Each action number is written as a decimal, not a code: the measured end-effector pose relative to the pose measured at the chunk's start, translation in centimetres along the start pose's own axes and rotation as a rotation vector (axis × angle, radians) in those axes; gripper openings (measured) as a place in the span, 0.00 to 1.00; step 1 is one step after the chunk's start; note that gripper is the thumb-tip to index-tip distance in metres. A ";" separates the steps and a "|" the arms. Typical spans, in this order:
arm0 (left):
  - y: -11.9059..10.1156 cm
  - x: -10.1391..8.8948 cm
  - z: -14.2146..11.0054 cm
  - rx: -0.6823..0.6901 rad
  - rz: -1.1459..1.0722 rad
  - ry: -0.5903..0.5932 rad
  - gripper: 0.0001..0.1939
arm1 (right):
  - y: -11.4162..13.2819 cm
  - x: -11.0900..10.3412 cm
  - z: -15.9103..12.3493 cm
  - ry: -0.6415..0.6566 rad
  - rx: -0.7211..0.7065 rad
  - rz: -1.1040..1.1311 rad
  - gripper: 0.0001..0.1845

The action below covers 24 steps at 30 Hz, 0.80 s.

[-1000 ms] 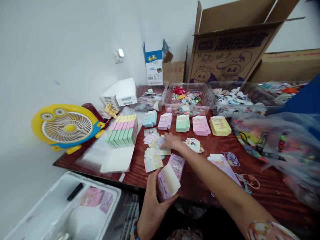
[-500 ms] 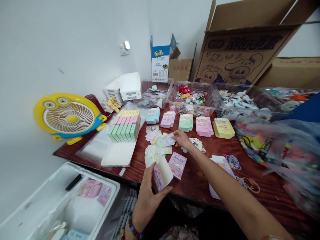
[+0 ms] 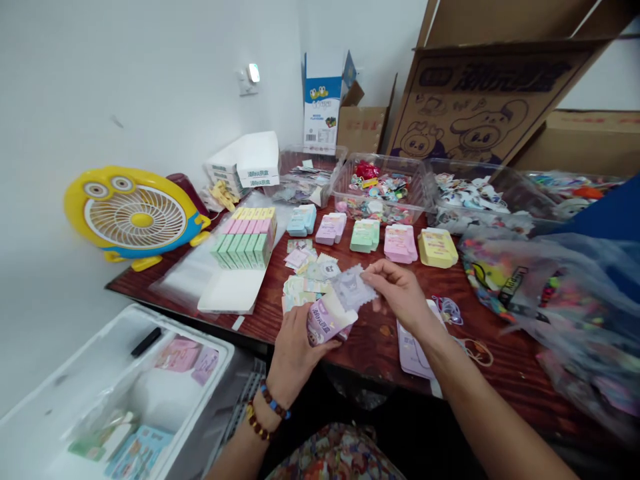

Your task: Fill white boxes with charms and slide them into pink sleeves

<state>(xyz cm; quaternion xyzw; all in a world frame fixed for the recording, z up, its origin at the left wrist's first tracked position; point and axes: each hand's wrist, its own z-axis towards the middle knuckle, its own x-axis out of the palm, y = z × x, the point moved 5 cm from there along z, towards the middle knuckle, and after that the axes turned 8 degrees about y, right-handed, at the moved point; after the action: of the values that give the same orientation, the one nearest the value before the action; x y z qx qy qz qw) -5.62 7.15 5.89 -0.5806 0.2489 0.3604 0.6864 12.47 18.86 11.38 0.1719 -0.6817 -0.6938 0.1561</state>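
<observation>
Head view: a lilac carton (image 3: 325, 320) is clamped in the left hand (image 3: 295, 357); a serrated foil sachet (image 3: 353, 288) is pinched by the right hand (image 3: 400, 293), just beside it. Unbent handling is advisable.

Plastic trays (image 3: 341, 170) behind small boxes (image 3: 397, 243)

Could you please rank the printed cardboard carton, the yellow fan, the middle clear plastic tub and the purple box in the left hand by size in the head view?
1. printed cardboard carton
2. yellow fan
3. middle clear plastic tub
4. purple box, though nearest the camera
</observation>
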 end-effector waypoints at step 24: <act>-1.7 0.1 0.6 0.094 -0.010 0.126 0.40 | -0.4 -1.6 -4.6 0.038 0.031 -0.037 0.17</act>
<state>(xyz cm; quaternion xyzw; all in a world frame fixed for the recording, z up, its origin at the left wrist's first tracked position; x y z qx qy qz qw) -4.29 7.65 6.98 -0.5706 0.3053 0.3077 0.6975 15.99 15.52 10.99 0.1999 -0.6860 -0.6825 0.1535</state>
